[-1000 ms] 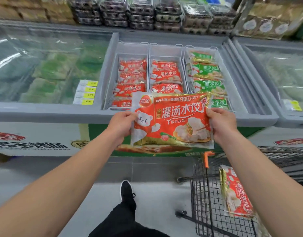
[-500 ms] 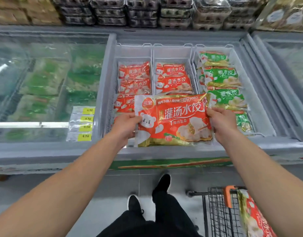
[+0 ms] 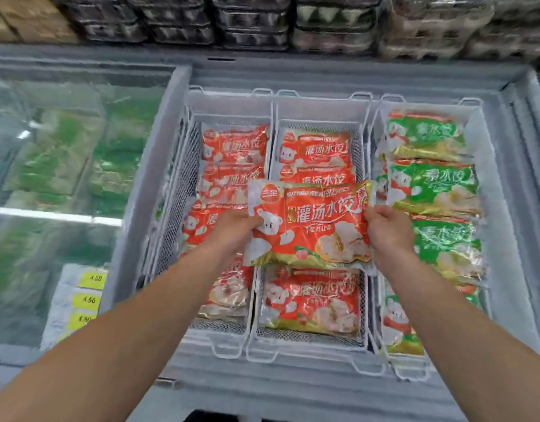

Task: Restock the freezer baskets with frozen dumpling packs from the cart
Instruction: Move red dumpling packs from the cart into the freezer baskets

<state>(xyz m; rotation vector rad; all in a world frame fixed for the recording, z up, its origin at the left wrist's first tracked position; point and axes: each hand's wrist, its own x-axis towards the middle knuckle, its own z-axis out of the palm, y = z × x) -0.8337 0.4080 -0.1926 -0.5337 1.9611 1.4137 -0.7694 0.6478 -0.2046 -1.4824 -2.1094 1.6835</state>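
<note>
Both arms now stretched over middle basket [image 3: 308, 350], left hand [image 3: 236, 226], right hand [image 3: 384, 228] gripping red pack [image 3: 311, 226] edges

Held pack [image 3: 311, 226] hides middle basket's [image 3: 308, 345] packs

The person's two arms [image 3: 159, 324] are bare, with no sleeves. Both hands are bare too. Something black [image 3: 208, 417] shows down low.

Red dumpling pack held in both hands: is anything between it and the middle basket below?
Nothing visible blocks it. The red dumpling pack, held by the left hand and right hand, hangs directly over the middle basket, where red packs already lie; the freezer is open above.
</note>
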